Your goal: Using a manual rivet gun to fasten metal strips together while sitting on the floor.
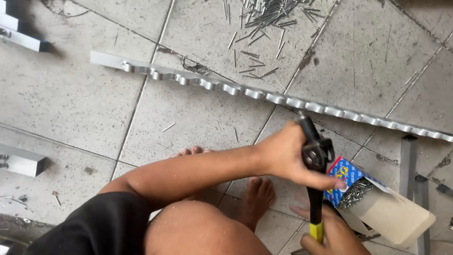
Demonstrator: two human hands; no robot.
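— What do the fingers hold?

— The left hand [288, 156] wraps tight around the head of a rivet gun [315, 160]. The right hand [332, 236] grips its black and yellow handles, low down.

— Which way does the tool point?

— Its long side runs up and down, nose toward the wavy metal strip [264, 94].

— What is around?

— A grey tiled floor [75, 104], loose rivets [264, 14] up top, and an open blue box of rivets [354, 186] just beside the tool.
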